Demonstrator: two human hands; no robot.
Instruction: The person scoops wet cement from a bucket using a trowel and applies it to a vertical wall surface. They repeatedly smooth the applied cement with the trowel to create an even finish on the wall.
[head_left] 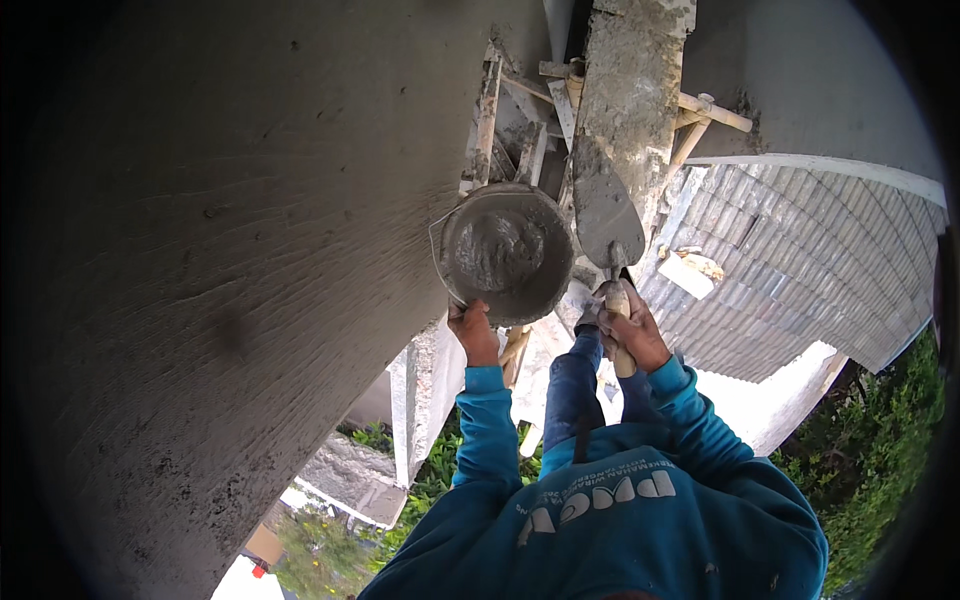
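My left hand (475, 332) grips the near rim of a round bucket (533, 292), its fingers curled over the edge. Wet grey mortar (505, 245) lies inside the bucket, its surface swirled. A thin wire handle hangs at the bucket's left side. In my right hand (636, 328) is a trowel (606, 210), held by its pale wooden handle. The trowel's blade, coated in grey mortar, points away from me, just right of the bucket and over the plank.
A mortar-crusted plank (635, 80) runs away from me on bamboo and timber scaffolding (715, 112). Along the left rises a large grey plastered wall (250, 230). A tiled roof (800, 270) lies lower on the right, with green plants (860, 460) beyond it.
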